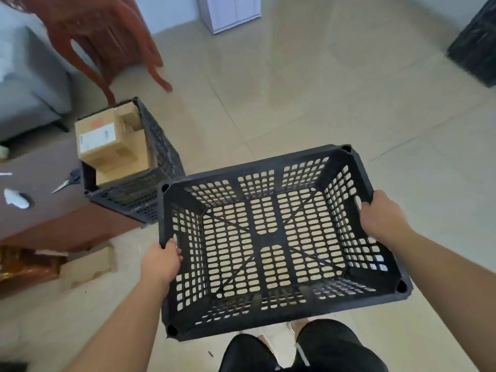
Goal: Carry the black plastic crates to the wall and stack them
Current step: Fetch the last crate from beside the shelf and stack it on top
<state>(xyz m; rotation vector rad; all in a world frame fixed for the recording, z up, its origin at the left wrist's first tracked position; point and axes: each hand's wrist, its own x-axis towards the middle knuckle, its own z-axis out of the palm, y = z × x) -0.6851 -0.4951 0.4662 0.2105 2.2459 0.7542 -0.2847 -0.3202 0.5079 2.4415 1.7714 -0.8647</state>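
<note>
I hold an empty black perforated plastic crate point(271, 237) in the air above the tiled floor, tilted slightly. My left hand point(161, 261) grips its left rim and my right hand point(381, 218) grips its right rim. A second black crate point(161, 154) stands on the floor to the left, with cardboard boxes point(104, 138) inside it. At the far right edge stands a dark stack point(475, 49) near the wall, too blurred to tell what it is.
A low brown table point(48, 210) with scissors point(67, 183) and white scraps is at the left. Behind it are a grey sofa point(29, 84) and red-brown plastic chairs point(107, 36). A white cabinet point(230, 12) stands at the back. Cardboard packing point(88, 264) lies on the floor.
</note>
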